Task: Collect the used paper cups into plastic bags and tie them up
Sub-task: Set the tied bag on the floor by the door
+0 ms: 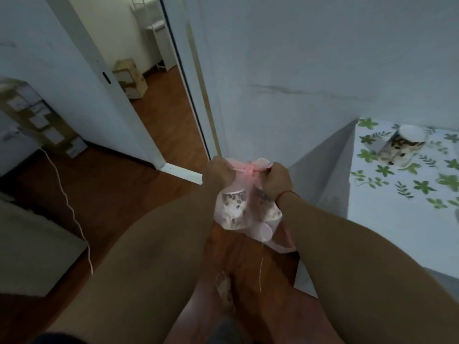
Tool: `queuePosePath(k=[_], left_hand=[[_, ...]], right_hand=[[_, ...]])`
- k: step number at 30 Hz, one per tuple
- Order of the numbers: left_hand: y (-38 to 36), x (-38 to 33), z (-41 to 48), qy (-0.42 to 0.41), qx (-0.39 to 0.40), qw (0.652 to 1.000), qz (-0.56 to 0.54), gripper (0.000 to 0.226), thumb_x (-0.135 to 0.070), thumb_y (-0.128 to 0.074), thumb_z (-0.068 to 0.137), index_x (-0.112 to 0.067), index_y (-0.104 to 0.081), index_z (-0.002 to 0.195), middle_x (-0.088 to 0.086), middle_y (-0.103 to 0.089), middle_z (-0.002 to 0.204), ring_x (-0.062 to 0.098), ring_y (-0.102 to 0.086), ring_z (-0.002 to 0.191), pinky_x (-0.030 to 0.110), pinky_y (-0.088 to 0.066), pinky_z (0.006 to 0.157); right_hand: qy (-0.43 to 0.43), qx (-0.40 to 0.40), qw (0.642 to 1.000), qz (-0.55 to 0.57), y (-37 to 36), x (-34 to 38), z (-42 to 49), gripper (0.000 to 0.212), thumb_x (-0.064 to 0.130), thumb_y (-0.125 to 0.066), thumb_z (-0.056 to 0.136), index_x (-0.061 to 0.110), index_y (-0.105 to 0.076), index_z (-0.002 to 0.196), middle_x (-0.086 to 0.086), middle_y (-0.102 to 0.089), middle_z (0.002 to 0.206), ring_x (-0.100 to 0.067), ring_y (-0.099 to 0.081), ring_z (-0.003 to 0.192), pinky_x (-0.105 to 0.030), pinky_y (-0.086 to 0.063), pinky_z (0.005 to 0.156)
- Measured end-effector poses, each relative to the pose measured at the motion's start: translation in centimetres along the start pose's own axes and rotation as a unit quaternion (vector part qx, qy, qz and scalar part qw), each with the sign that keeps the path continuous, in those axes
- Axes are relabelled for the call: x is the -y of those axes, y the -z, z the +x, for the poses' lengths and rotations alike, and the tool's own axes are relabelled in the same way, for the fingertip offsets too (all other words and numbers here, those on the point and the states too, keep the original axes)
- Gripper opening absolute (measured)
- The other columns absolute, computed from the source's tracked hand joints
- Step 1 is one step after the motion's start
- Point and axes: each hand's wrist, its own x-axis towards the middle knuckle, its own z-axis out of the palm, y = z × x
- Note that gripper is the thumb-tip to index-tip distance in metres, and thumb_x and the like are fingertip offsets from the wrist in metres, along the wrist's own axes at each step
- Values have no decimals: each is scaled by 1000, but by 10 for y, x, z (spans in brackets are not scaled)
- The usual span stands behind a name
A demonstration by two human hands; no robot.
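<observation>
Mid-frame, left hand (219, 173) and right hand (277, 181) each clenched round the pink plastic bag (269, 240) at its knot (250, 170), paper cups (234, 206) inside, another cup (397, 147) lying on the table (397, 207) at 3 o'clock

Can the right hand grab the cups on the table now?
Probably not yet. The right hand grips the pink bag at its knot, and so does the left hand. Nothing stands between it and the cups on the table, so once it lets go it likely could.
</observation>
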Motion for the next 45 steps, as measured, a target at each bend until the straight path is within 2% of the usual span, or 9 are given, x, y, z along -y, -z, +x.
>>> queuePosePath(k=[7,13,17,20,25,32,38,41,45], left_hand=[[-92,88,150,33,158,984,80,18,-14,-63,84,-10,-76,96,9,-70,112,26,-64,110,36,-51,98],[-187,166,246,-22,255,961,100,21,-15,-69,78,-6,-78,95,13,-74,105,28,-68,103,30,-51,93],[-256,219,281,-72,258,961,75,54,-43,-54,68,3,-78,82,19,-76,83,30,-72,84,21,-44,74],[-306,249,294,-32,323,942,86,37,-27,-65,82,3,-75,101,18,-74,103,28,-66,102,20,-40,83],[-391,295,304,-33,318,945,73,24,-13,-66,84,2,-75,100,17,-73,104,28,-66,103,9,-33,74],[-469,336,327,-110,335,933,73,40,-23,-56,68,7,-77,85,25,-74,90,36,-69,91,33,-50,83],[-510,347,337,-107,377,916,90,23,-17,-71,83,2,-77,95,16,-75,99,27,-69,98,14,-45,72],[-524,352,330,-103,409,898,124,18,-7,-70,84,1,-76,99,14,-74,104,26,-68,102,25,-52,89],[-535,355,325,-120,391,899,158,17,-10,-68,87,-2,-77,99,13,-74,107,27,-67,104,32,-50,96]], right_hand=[[-144,46,988,-44,-128,-58,119,28,36,-65,80,10,-72,88,-16,-73,95,-34,-68,96,-31,-52,76],[-246,26,969,25,-220,-157,202,27,27,-73,80,4,-73,93,-15,-73,98,-28,-66,96,-25,-46,76],[-255,19,967,21,-274,-226,241,9,21,-70,82,14,-69,76,-2,-60,74,-15,-54,76,-21,-36,66],[-270,27,962,3,-309,-279,251,13,21,-64,85,9,-69,84,-4,-64,79,-20,-57,78,-24,-38,66],[-278,-13,960,-8,-350,-348,266,19,11,-55,89,-3,-67,94,-16,-69,94,-28,-62,89,-27,-43,72],[-282,-9,959,24,-385,-430,296,17,22,-60,86,5,-64,88,-17,-69,93,-29,-64,91,-36,-53,81],[-270,-15,962,23,-389,-466,311,15,21,-70,83,7,-68,85,-11,-67,87,-16,-57,84,-22,-40,72],[-258,21,965,-45,-387,-475,311,14,22,-68,84,11,-69,75,-10,-65,83,-20,-59,84,-20,-37,71],[-241,45,964,-102,-392,-481,318,21,23,-68,83,7,-73,95,-17,-71,103,-33,-65,102,-33,-53,88]])
